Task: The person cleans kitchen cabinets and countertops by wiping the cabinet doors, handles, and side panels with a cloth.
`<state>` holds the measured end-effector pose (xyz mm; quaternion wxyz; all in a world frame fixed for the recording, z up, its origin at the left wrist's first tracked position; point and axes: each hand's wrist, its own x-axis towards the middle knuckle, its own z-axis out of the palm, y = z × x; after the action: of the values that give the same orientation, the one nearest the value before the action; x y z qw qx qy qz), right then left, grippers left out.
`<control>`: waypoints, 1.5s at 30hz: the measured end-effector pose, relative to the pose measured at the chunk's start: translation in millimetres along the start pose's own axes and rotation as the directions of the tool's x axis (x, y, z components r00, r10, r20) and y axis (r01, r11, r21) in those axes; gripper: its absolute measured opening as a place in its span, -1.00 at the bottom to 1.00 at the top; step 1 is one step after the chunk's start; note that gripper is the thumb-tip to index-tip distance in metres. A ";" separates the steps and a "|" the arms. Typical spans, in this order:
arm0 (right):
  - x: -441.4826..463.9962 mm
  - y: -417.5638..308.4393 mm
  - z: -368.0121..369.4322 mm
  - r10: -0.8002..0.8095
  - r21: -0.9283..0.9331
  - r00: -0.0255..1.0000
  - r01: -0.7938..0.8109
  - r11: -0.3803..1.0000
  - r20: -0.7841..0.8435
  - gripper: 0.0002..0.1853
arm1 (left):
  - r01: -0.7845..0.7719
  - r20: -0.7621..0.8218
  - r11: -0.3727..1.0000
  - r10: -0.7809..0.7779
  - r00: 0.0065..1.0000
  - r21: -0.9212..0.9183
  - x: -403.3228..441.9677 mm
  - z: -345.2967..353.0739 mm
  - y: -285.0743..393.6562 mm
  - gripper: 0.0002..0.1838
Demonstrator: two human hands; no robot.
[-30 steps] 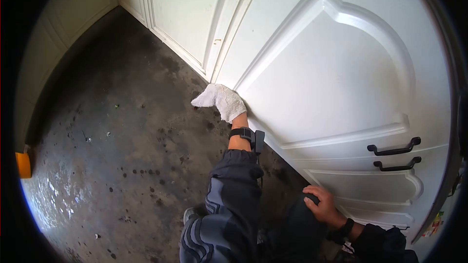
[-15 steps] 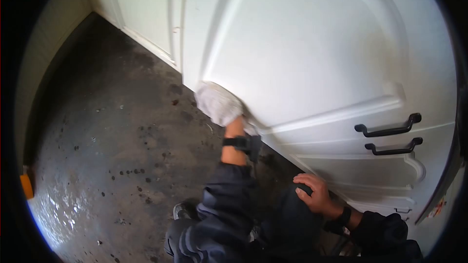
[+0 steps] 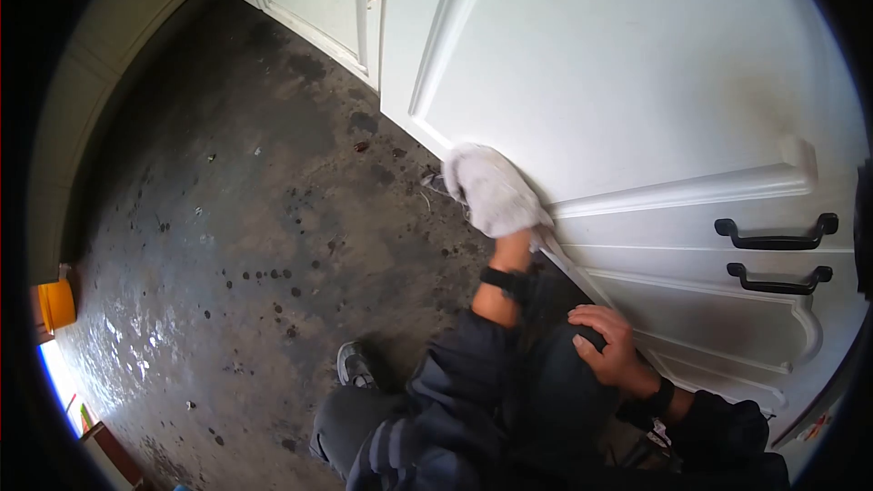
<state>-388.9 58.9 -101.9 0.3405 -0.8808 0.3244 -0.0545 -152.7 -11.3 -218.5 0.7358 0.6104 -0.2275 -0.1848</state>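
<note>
A whitish cloth covers my left hand, hiding its fingers, and is pressed to the lower edge of a white panelled cabinet door. One loose tail of the cloth hangs along the cabinet below the wrist. My right hand rests over my bent knee, its thumb and fingers apart around the kneecap and nothing held. Both wrists wear black bands.
Two black handles stick out from the white fronts at right. More cabinet doors run along the back. The dark floor is spotted and shiny at left, where a yellow container stands. My shoe is on the floor.
My left hand and the cloth have slid along the door's bottom edge, away from its far corner and toward the handles. The view has shifted left. My right hand stays on the knee.
</note>
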 end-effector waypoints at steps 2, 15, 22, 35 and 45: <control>-11.3 2.1 -6.9 0.041 0.004 0.999 -0.041 0.999 -0.022 -0.74 | 0.020 -0.064 1.000 -0.020 0.998 -0.008 41.1 -17.7 -13.2 -0.39; -2.0 6.3 -4.4 0.035 0.019 0.999 -0.034 0.999 -0.007 -0.74 | 0.019 -0.021 0.997 -0.020 1.000 -0.079 35.6 1.7 -0.6 -0.36; 6.1 8.3 -3.7 0.036 0.009 0.999 -0.036 0.999 0.008 -0.74 | -0.065 0.076 0.983 0.079 0.994 -0.173 12.6 55.4 56.7 -0.35; 10.9 21.0 -4.1 -0.044 0.046 0.999 0.043 0.998 0.019 -0.74 | -0.032 0.087 0.980 0.050 0.995 -0.196 24.3 31.7 48.9 -0.31; 5.0 36.9 -11.3 -0.012 0.028 1.000 0.012 1.000 0.015 -0.73 | 0.042 0.085 0.969 -0.021 0.996 -0.242 67.2 2.3 47.8 -0.29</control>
<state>-408.4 28.9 -117.3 0.3550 -0.8782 0.3159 -0.0546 -98.7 -41.2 -163.9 0.7923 0.5108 -0.2233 -0.2479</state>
